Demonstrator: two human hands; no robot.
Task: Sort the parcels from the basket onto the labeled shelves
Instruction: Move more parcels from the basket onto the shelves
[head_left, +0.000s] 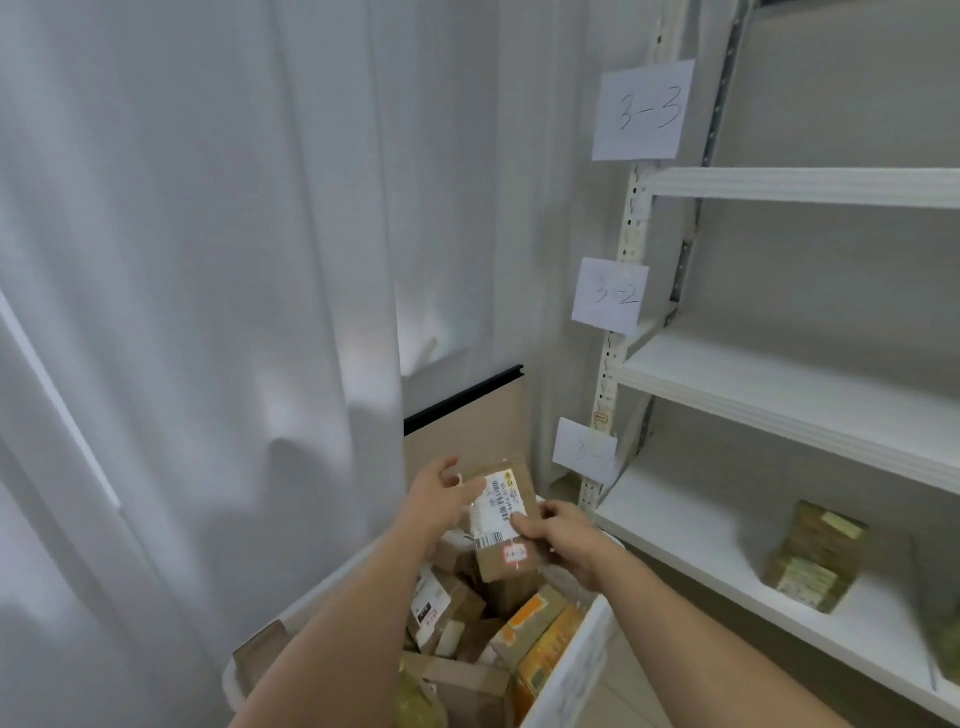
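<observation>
Both hands hold the labelled cardboard parcel (501, 519) above the basket (566, 670), right hand (558, 540) pinching its edge, left hand (441, 493) loosely open against it; blurred label digits risk misreading and wrong-shelf placement.

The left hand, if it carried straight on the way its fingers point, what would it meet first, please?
The left hand points up and right, at the brown parcel that the right hand pinches. It would likely meet that parcel's upper left edge first; its fingertips look almost on it, though depth is hard to judge.
</observation>
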